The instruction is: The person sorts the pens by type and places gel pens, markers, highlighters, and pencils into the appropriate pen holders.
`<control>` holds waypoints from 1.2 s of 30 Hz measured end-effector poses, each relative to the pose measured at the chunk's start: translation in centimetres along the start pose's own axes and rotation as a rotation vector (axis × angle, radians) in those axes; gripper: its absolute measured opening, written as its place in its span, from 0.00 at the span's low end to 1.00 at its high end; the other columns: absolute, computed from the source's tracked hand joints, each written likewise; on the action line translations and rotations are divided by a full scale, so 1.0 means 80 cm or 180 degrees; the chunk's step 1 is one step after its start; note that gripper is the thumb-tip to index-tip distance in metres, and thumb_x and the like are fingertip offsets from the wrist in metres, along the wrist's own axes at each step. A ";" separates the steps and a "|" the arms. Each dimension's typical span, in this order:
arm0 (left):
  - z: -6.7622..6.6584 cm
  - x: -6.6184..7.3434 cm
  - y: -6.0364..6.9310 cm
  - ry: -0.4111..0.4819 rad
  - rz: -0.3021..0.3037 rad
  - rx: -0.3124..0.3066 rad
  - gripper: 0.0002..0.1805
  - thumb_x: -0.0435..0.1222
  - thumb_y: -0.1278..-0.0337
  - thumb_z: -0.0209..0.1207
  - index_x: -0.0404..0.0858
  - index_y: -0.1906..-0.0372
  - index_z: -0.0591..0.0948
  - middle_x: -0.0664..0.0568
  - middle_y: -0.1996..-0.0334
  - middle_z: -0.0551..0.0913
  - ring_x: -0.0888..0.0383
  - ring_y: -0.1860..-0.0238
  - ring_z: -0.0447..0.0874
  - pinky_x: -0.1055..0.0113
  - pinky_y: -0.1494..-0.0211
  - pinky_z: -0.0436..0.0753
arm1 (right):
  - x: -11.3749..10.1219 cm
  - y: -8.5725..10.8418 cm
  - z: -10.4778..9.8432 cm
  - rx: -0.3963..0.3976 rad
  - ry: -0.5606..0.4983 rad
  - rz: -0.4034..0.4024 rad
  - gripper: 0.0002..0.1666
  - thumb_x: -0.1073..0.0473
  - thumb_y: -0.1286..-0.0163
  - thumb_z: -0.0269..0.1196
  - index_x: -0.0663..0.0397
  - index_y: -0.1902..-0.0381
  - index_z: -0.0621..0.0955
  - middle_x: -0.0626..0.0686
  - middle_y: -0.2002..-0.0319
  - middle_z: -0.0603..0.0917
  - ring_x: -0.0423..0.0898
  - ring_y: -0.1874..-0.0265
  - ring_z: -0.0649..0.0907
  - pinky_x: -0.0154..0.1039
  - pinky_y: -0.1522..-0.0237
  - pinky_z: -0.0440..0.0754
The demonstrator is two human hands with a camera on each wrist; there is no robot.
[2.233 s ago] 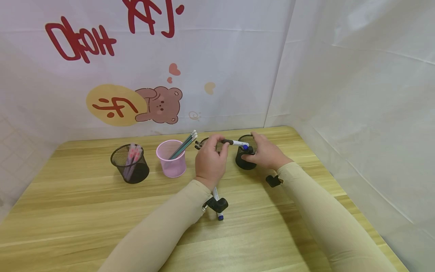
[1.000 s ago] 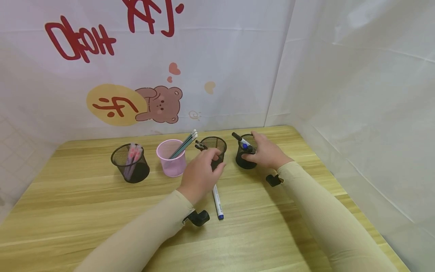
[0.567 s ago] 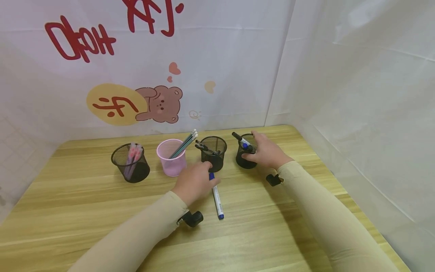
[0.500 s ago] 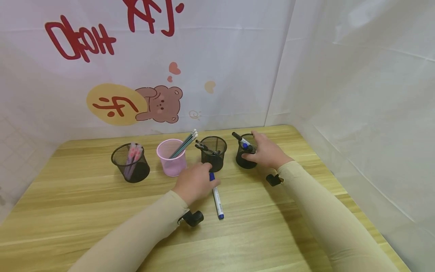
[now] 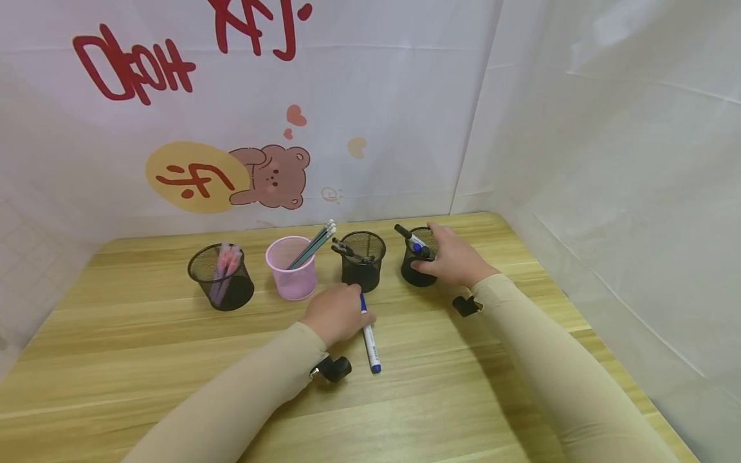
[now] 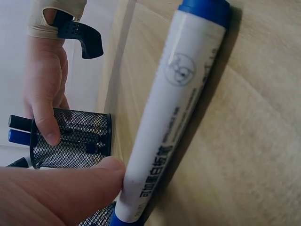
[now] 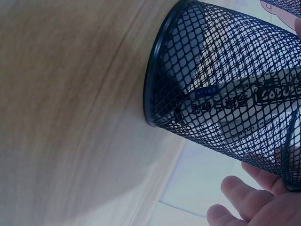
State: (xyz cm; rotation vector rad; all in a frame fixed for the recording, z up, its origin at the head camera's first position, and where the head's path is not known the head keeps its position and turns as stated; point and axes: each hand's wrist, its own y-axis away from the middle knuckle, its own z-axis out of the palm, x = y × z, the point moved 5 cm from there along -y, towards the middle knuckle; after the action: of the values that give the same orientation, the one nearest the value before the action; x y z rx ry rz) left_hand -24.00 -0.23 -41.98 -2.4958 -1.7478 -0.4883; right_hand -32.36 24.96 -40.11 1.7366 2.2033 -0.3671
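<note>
A white whiteboard marker [image 5: 370,347] with blue ends lies on the wooden table. My left hand [image 5: 336,315] is at its far end; in the left wrist view the thumb [image 6: 101,179] touches the barrel, while the other fingertips are hidden there. My right hand [image 5: 457,258] grips the rightmost black mesh pen cup [image 5: 418,273] near its rim. Several markers [image 5: 415,242] with black and blue caps stand in that cup. The right wrist view shows the cup's mesh wall [image 7: 225,56], with a printed marker inside and fingers [image 7: 249,197] beside it.
Left of the held cup stand another black mesh cup [image 5: 361,276] with black pens, a pink cup [image 5: 295,286] with pencils, and a black mesh cup [image 5: 234,296] with pink-patterned pens. A white printed backdrop [image 5: 405,128] rises behind the table.
My left hand has let a marker go into the rightmost cup, drawn back toward me, and come down to the marker on the table. The right hand stays at the cup.
</note>
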 end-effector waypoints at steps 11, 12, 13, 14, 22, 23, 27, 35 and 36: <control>0.003 0.002 0.000 0.0111 -0.0034 -0.0108 0.28 0.54 0.41 0.71 0.37 0.48 0.81 0.52 0.68 0.81 0.54 0.66 0.79 0.57 0.60 0.83 | -0.002 0.001 -0.002 -0.0006 0.0020 -0.0004 0.67 0.33 0.37 0.72 0.60 0.15 0.52 0.68 0.21 0.63 0.65 0.26 0.73 0.65 0.28 0.74; 0.003 0.002 0.000 0.0128 -0.0039 -0.0116 0.28 0.54 0.41 0.71 0.36 0.47 0.80 0.52 0.69 0.81 0.54 0.66 0.79 0.57 0.60 0.83 | -0.002 0.001 -0.002 -0.0006 0.0022 -0.0004 0.67 0.33 0.37 0.72 0.60 0.16 0.52 0.68 0.22 0.64 0.65 0.26 0.73 0.64 0.28 0.74; 0.003 0.002 0.001 0.0141 -0.0040 -0.0123 0.29 0.53 0.42 0.71 0.36 0.47 0.80 0.52 0.69 0.81 0.53 0.66 0.79 0.57 0.59 0.83 | -0.001 0.001 -0.002 -0.0003 0.0022 -0.0003 0.67 0.33 0.37 0.72 0.60 0.16 0.52 0.68 0.22 0.64 0.65 0.26 0.73 0.64 0.28 0.74; 0.003 0.002 0.001 0.0154 -0.0044 -0.0130 0.29 0.53 0.42 0.72 0.36 0.48 0.80 0.52 0.69 0.81 0.53 0.66 0.79 0.57 0.60 0.82 | -0.001 0.001 -0.002 -0.0006 0.0020 -0.0001 0.67 0.33 0.37 0.72 0.60 0.16 0.52 0.68 0.21 0.64 0.65 0.26 0.73 0.64 0.27 0.73; 0.002 0.003 0.002 0.0217 -0.0144 -0.0181 0.27 0.51 0.42 0.72 0.35 0.49 0.80 0.51 0.70 0.81 0.53 0.67 0.79 0.57 0.61 0.81 | -0.001 0.001 -0.001 -0.0017 0.0022 0.0008 0.67 0.33 0.36 0.72 0.60 0.15 0.51 0.67 0.20 0.62 0.64 0.25 0.71 0.63 0.26 0.72; 0.002 0.002 0.002 0.0217 -0.0157 -0.0190 0.27 0.51 0.42 0.72 0.35 0.49 0.80 0.51 0.70 0.81 0.52 0.67 0.79 0.57 0.61 0.81 | -0.002 0.001 -0.001 -0.0016 0.0025 0.0007 0.67 0.33 0.36 0.72 0.60 0.15 0.51 0.67 0.20 0.62 0.64 0.25 0.71 0.63 0.26 0.72; 0.003 0.001 0.001 0.0234 -0.0197 -0.0226 0.28 0.51 0.41 0.72 0.35 0.46 0.79 0.51 0.69 0.81 0.52 0.67 0.79 0.58 0.61 0.81 | -0.001 0.001 -0.001 -0.0009 0.0031 0.0002 0.67 0.34 0.36 0.72 0.60 0.15 0.52 0.67 0.21 0.63 0.65 0.25 0.72 0.64 0.26 0.73; 0.004 0.000 0.001 0.0266 -0.0218 -0.0171 0.27 0.50 0.40 0.71 0.34 0.46 0.79 0.50 0.68 0.81 0.52 0.67 0.79 0.57 0.62 0.81 | 0.000 0.000 0.000 0.0005 0.0027 0.0000 0.68 0.33 0.36 0.72 0.60 0.15 0.51 0.67 0.20 0.62 0.65 0.25 0.71 0.64 0.26 0.72; 0.004 0.000 0.001 0.0276 -0.0224 -0.0165 0.27 0.49 0.40 0.71 0.34 0.47 0.79 0.50 0.67 0.81 0.52 0.67 0.79 0.57 0.62 0.81 | 0.000 0.000 0.000 0.0006 0.0021 -0.0001 0.68 0.33 0.36 0.72 0.60 0.15 0.51 0.67 0.20 0.62 0.65 0.24 0.71 0.64 0.26 0.72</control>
State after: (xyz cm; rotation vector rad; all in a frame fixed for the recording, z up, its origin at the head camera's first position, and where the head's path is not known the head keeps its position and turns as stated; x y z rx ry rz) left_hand -23.88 -0.17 -42.25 -2.4136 -1.8180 -0.6446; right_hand -32.34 24.97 -40.07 1.7411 2.2085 -0.3639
